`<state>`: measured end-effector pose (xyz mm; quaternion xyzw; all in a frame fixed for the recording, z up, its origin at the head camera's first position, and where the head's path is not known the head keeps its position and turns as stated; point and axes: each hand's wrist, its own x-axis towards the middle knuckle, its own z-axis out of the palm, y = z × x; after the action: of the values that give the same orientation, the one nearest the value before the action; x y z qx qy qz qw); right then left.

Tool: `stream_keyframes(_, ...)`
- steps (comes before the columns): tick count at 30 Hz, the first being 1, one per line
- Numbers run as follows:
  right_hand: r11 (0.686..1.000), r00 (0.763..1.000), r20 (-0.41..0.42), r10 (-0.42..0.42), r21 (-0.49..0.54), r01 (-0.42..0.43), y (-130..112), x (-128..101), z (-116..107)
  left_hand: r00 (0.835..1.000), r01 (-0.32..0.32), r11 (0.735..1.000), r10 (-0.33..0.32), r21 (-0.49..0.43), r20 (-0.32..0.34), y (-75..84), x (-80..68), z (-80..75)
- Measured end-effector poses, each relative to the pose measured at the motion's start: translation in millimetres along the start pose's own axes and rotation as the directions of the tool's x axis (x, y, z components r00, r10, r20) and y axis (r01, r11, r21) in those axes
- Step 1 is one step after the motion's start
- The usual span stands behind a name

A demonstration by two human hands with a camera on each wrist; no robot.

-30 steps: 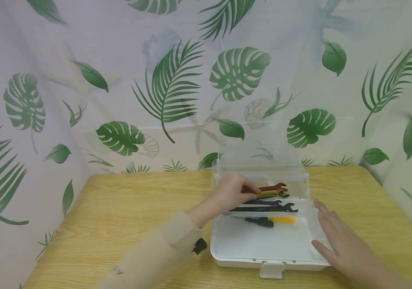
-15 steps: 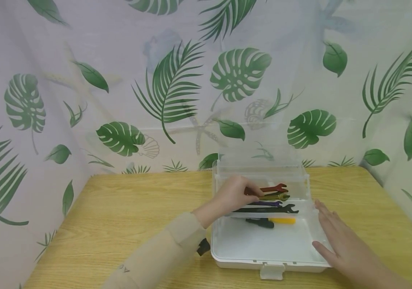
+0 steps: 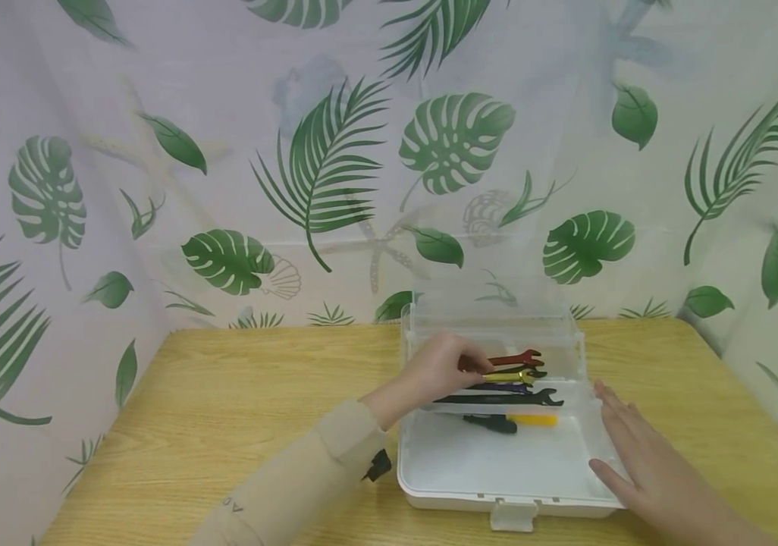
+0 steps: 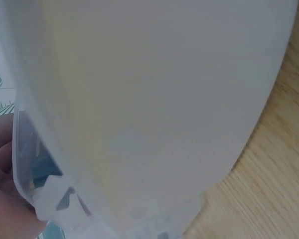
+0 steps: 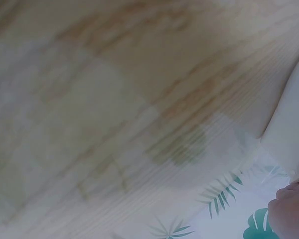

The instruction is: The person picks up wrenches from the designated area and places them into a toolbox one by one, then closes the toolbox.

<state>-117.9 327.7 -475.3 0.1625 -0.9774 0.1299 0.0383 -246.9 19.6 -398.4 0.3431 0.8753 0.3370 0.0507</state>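
An open white plastic box (image 3: pixel 430 497) sits on the wooden table (image 3: pixel 225 409). Its inner tray holds a red wrench (image 3: pixel 517 358), a gold wrench (image 3: pixel 510 375), a purple wrench (image 3: pixel 506 387) and a black wrench (image 3: pixel 522 396). My left hand (image 3: pixel 445 368) reaches into the tray and pinches the handle end of the gold wrench, just in front of the red one. My right hand (image 3: pixel 624 447) lies flat with straight fingers on the box's right rim. The left wrist view shows only a blurred white box wall (image 4: pixel 154 109) up close.
A black and yellow screwdriver (image 3: pixel 512 421) lies on the box floor below the tray. The clear lid (image 3: pixel 498 303) stands up behind the box, against a leaf-print curtain (image 3: pixel 321 167). A latch (image 3: pixel 513 516) hangs at the box's front edge.
My left hand's fingers have shifted slightly right along the wrench handles, and the gold wrench shows more. My right hand has stayed on the rim.
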Motion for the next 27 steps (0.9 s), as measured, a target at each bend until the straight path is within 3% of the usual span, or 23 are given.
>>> stream_keyframes(8,1.000,1.000,0.007,0.005,-0.007,-0.005,0,0,1,0.999,-0.038,0.998,0.037,0.043,0.021,-10.9,-8.6,-9.5)
stream_keyframes(13,0.999,0.998,0.052,0.045,0.027,-0.047,0,1,1,1.000,-0.007,0.997,0.006,0.079,0.017,-15.7,-16.9,-14.5)
stream_keyframes(27,0.998,0.997,0.054,0.055,0.040,-0.057,-1,0,1,0.998,0.035,0.994,-0.030,0.104,-0.052,-7.4,-12.8,-4.3)
